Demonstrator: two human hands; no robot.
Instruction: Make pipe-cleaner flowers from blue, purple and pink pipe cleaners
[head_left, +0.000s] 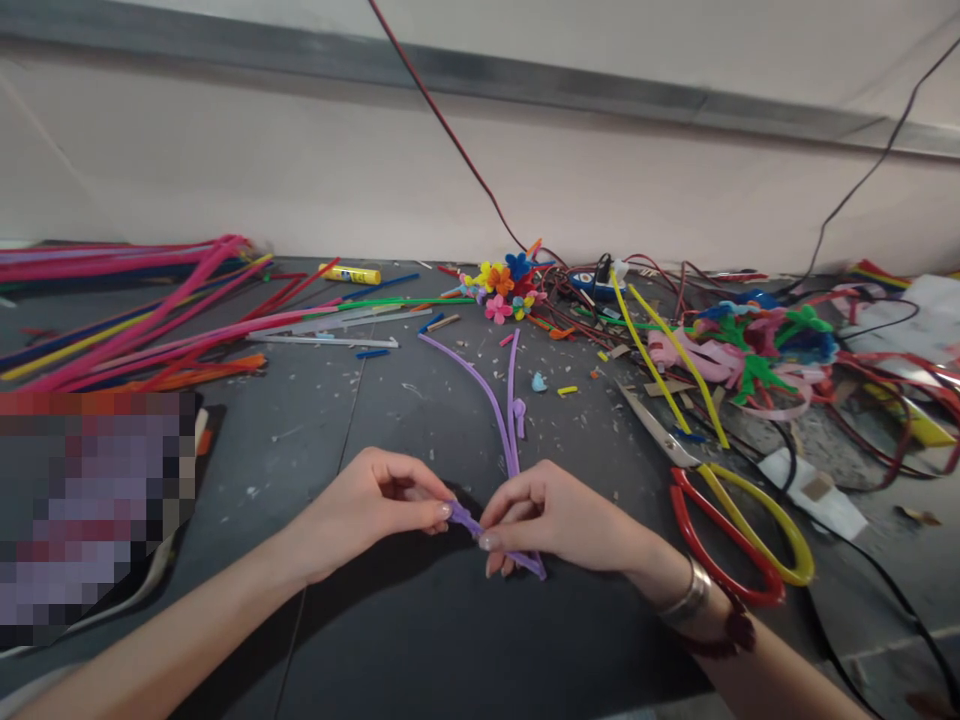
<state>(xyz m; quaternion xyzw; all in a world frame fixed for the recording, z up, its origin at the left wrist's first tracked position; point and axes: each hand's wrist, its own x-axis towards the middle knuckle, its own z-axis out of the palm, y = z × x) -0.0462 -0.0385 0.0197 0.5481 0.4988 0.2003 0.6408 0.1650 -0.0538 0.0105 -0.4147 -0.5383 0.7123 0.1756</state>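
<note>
Both my hands pinch one purple pipe cleaner piece (465,518) low over the dark table. My left hand (390,495) grips its left end between thumb and fingertips. My right hand (532,515) closes on it a little further right, and a purple end sticks out below those fingers. Beyond my right hand, long purple pipe cleaners (486,385) fan out on the table; their lower ends run behind the hand, so I cannot tell if they join the held piece. A small purple curled piece (519,415) lies beside them.
Large scissors (739,520) with red and yellow handles lie right of my right hand. Pipe cleaners (150,320) pile up at the left. A glue stick (349,274) and small colourful flowers (499,285) sit near the wall. Cables and a ribbon-like tangle (750,350) cover the right.
</note>
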